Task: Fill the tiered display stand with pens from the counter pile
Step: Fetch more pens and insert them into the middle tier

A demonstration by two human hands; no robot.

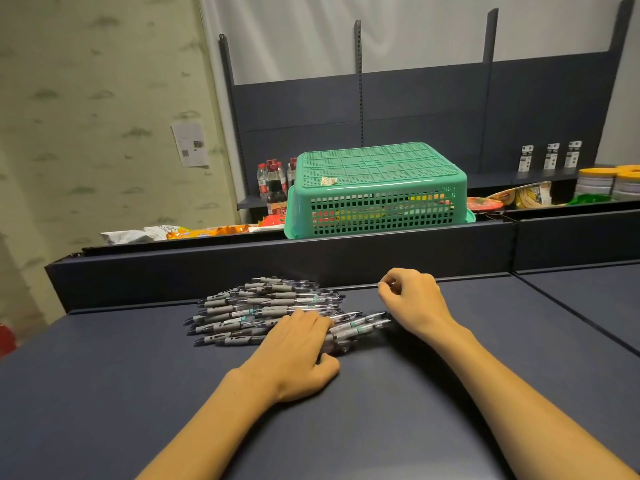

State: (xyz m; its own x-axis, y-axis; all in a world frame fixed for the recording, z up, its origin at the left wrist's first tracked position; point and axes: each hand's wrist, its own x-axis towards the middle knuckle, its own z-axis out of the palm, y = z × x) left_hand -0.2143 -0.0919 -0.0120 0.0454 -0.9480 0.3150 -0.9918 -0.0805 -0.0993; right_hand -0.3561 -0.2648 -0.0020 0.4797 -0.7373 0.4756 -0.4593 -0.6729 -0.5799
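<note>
A pile of clear pens with grey grips (pixel 263 306) lies on the dark blue counter (pixel 346 410), near its back edge. My left hand (pixel 298 351) rests palm down on the near right part of the pile, fingers curled over several pens. My right hand (pixel 412 299) hovers just right of the pile with its fingers curled in loosely; whether it holds a pen cannot be made out. No tiered display stand is in view.
A raised dark ledge (pixel 277 265) runs behind the counter. An upturned green plastic basket (pixel 377 188) sits on it, with snack packets (pixel 180 233), bottles (pixel 273 185), small boxes (pixel 550 155) and yellow-lidded tubs (pixel 609 181) around. A seam (pixel 568 306) divides the counter on the right.
</note>
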